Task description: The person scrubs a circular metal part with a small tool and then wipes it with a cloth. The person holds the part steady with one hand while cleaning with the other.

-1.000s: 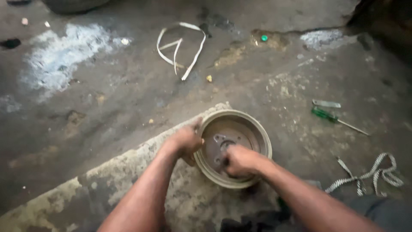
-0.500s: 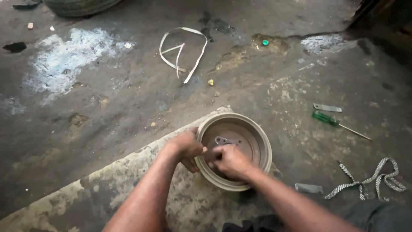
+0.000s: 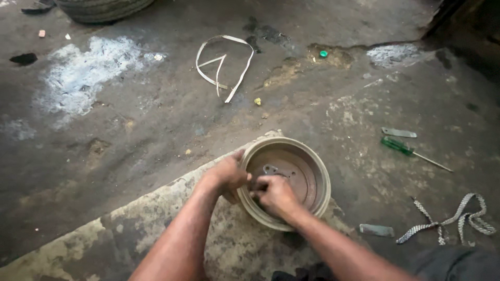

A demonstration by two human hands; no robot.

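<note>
A round metal wheel rim (image 3: 312, 171), pale on its edge and rusty brown inside, lies on the concrete floor. My left hand (image 3: 225, 174) grips its left edge with the fingers curled over the lip. My right hand (image 3: 275, 195) reaches inside the rim, fingers closed near the hub holes; what it pinches is too small to tell.
A green-handled screwdriver (image 3: 409, 152) and a flat metal piece (image 3: 399, 132) lie to the right. Another metal piece (image 3: 377, 229) and a patterned strap (image 3: 453, 221) lie at the lower right. A looped white band (image 3: 224, 65) lies farther back, a tyre (image 3: 101, 8) at the top.
My right hand has shifted from the rim's centre toward its left inner wall, close to my left hand. The view has tilted down slightly.
</note>
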